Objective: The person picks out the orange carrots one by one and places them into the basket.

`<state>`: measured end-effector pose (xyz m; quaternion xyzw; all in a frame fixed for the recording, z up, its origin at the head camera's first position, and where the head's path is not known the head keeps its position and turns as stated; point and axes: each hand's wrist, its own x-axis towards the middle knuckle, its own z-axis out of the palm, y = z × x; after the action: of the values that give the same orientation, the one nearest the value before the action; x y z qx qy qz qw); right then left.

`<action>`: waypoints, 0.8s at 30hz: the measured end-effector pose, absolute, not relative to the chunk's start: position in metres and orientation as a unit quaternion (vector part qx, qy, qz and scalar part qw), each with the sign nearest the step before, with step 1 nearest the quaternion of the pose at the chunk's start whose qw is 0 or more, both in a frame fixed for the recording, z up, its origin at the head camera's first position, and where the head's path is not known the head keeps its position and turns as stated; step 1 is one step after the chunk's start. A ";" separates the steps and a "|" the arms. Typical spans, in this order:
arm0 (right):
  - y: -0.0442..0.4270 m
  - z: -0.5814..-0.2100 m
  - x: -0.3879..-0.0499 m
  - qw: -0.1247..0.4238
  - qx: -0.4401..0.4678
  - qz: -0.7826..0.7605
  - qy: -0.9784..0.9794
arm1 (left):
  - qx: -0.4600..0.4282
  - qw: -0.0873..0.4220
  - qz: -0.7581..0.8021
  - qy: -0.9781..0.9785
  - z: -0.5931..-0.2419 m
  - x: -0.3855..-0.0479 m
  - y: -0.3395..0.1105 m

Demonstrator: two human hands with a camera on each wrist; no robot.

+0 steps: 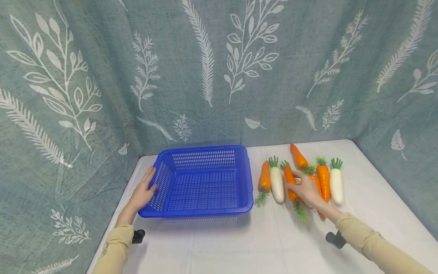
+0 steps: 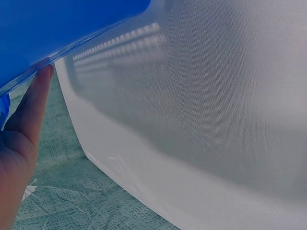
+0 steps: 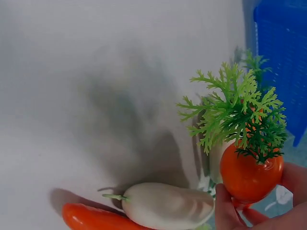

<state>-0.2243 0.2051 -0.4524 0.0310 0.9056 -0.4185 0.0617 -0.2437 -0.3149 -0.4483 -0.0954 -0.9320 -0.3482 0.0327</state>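
An orange carrot [image 1: 290,183] with feathery green leaves [image 3: 240,110] is pinched between the thumb and fingers of my right hand [image 1: 308,190], its leafy end toward me and raised off the cloth. Beside it on the left lie a white radish [image 1: 276,184] and another carrot [image 1: 264,177]. Under the right hand are a further radish [image 3: 165,203] and a carrot [image 3: 88,216], partly hidden. My left hand [image 1: 142,194] touches the left rim of a blue plastic basket [image 1: 248,179], fingers straight; its thumb [image 2: 36,108] meets the rim's edge in the left wrist view. The basket holds nothing.
More vegetables lie to the right of the held carrot: a carrot [image 1: 299,156] at the back, another carrot [image 1: 323,179] and a white radish [image 1: 337,186]. A white cloth [image 1: 222,247] covers the table. Green leaf-patterned curtains [image 1: 219,114] enclose the back and sides.
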 end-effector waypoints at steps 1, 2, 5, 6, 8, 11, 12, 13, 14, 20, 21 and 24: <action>0.206 -0.451 -0.225 0.058 0.029 -0.419 0.906 | -0.095 0.032 -0.348 -0.932 -0.448 -0.244 -0.315; 0.206 -0.449 -0.226 0.053 0.028 -0.417 0.907 | -0.094 0.032 -0.349 -0.932 -0.448 -0.244 -0.315; 0.208 -0.443 -0.228 0.038 0.022 -0.412 0.910 | -0.095 0.032 -0.347 -0.933 -0.448 -0.244 -0.315; 0.209 -0.441 -0.229 0.034 0.022 -0.411 0.911 | -0.094 0.030 -0.347 -0.933 -0.448 -0.244 -0.314; 0.210 -0.437 -0.231 0.027 0.020 -0.412 0.911 | -0.093 0.027 -0.350 -0.932 -0.448 -0.244 -0.315; 0.212 -0.432 -0.234 0.018 0.018 -0.415 0.909 | -0.089 0.017 -0.356 -0.930 -0.448 -0.244 -0.315; 0.212 -0.431 -0.235 0.015 0.015 -0.415 0.910 | -0.088 0.015 -0.356 -0.930 -0.448 -0.244 -0.315; 0.213 -0.430 -0.236 0.012 0.013 -0.416 0.909 | -0.087 0.012 -0.356 -0.930 -0.448 -0.244 -0.315; 0.213 -0.428 -0.236 0.011 0.012 -0.416 0.909 | -0.086 0.011 -0.355 -0.931 -0.448 -0.244 -0.316; 0.213 -0.421 -0.236 0.004 0.013 -0.425 0.905 | -0.085 0.012 -0.350 -0.933 -0.449 -0.245 -0.316; 0.213 -0.420 -0.236 0.003 0.012 -0.430 0.903 | -0.086 0.012 -0.350 -0.933 -0.449 -0.245 -0.316; 0.212 -0.414 -0.236 0.000 0.012 -0.446 0.895 | -0.086 0.014 -0.350 -0.933 -0.449 -0.244 -0.316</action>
<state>-0.2357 0.2124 -0.4140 0.0125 0.8951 -0.4458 -0.0004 -0.2445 -0.3158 -0.4486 -0.0861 -0.9328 -0.3497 0.0136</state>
